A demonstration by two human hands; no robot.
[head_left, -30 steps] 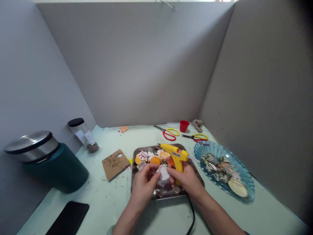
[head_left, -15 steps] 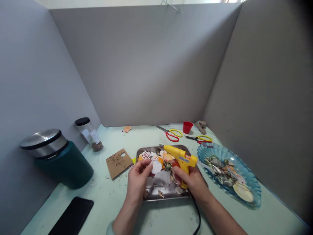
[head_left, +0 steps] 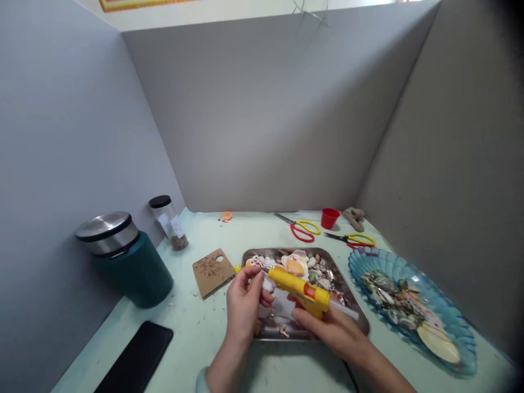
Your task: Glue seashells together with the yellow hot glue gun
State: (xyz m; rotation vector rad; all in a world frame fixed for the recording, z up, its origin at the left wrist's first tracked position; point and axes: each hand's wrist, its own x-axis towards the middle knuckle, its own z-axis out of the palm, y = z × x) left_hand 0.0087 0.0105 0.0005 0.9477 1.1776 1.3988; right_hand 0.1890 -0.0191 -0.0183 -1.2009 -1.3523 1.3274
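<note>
Pinched between the thumb and fingers of my left hand (head_left: 243,300) is a white round piece (head_left: 268,284), partly hidden by the fingers and the tool. My right hand (head_left: 331,327) is wrapped round a yellow hot glue gun (head_left: 292,284). Its nozzle points left, right at the white piece; whether they touch I cannot tell. A clear glue stick (head_left: 346,310) sticks out of the gun's back. Both hands are over a metal tray (head_left: 362,322), which holds shells (head_left: 295,265), small stones and other bits.
On the right is a blue glass dish (head_left: 444,311) of shells. Scissors (head_left: 301,225), more scissors (head_left: 352,239), a red cup (head_left: 329,218) and driftwood (head_left: 354,218) lie behind. To the left are a brown board (head_left: 210,275), a jar (head_left: 170,224), a green flask (head_left: 133,267) and a phone (head_left: 137,357).
The glue gun has tipped level and moved left, bringing its nozzle to the white piece. My left hand has turned the piece so its face shows less. The whole view has shifted left.
</note>
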